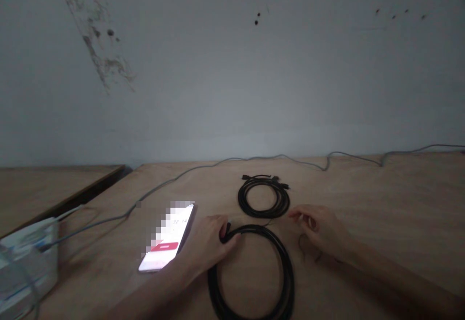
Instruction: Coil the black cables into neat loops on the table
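Note:
A large black coiled cable [288, 276] lies on the wooden table, its lower end cut off by the picture's edge. My left hand [214, 242] grips its upper left part, thumb on one side and fingers on the other, close to a cable end. To the right of the loop, my right hand [317, 225] hovers low with its fingers curled in; whatever they pinch, if anything, is too small to make out. Thin dark strands show just below that hand. Beyond the large loop sits a smaller coiled black cable [242, 200], with its plugs at the top.
A lit phone [169, 246] lies left of my left hand. At the far left stands a white box-like device [51, 257]. From it a thin grey cable [160, 186] runs along the table's back [363, 184], below a stained wall [218, 83].

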Demonstrator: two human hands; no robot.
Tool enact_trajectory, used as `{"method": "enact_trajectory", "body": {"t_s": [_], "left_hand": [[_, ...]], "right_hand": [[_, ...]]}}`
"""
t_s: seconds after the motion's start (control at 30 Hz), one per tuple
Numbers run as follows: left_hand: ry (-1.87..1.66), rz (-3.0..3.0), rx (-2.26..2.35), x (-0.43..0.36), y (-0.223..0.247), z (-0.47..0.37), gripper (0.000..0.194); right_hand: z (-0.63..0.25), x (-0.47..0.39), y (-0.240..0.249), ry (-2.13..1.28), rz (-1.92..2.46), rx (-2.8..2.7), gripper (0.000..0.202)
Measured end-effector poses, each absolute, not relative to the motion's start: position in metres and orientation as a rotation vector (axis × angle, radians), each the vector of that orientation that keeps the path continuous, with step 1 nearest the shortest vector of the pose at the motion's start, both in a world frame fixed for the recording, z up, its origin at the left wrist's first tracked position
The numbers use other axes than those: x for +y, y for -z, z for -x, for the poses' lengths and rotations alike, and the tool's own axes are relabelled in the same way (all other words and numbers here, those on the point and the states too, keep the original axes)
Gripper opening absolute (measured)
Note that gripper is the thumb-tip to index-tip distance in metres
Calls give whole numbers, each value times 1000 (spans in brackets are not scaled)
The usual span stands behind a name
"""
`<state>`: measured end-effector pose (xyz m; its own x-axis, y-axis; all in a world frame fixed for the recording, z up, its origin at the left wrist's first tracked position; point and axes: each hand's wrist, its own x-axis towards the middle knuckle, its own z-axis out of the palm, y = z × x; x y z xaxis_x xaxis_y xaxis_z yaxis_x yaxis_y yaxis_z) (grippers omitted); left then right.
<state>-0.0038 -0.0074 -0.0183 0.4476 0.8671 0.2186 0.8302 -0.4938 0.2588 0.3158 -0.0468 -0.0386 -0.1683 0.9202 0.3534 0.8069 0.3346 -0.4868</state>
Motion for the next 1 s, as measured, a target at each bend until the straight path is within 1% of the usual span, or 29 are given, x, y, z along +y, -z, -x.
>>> {"method": "enact_trajectory", "body": {"t_s": [0.2,0.33,0.4,0.47,0.53,0.6,0.7,0.9,1.0], "left_hand": [[-356,-2490,1607,-6,5,4,36],[-290,-2445,1470,-8,4,11,42],[-375,-2430,1365,-8,9,13,46],[-554,-2434,1295,-8,14,14,45],[-707,-2458,1227,-9,17,13,36],[-782,-2484,1108,-10,17,13,25],[-782,-2512,944,-11,17,12,18],[-669,-2542,954,-9,26,15,24],[-644,-2560,1006,-10,27,15,27]], "right_hand": [[-330,-47,47,-181,1592,-2024,34],[-335,-46,51,-160,1621,-2020,33],[-337,-47,50,-179,1614,-2052,31],[-339,-48,46,-203,1555,-2130,29],[-340,-50,42,-237,1452,-2224,26],[-341,-52,37,-271,1367,-2283,22],[-341,-53,35,-306,1342,-2285,18],[-342,-45,47,-365,1373,-2234,24],[-342,-44,52,-316,1428,-2221,23]]}}
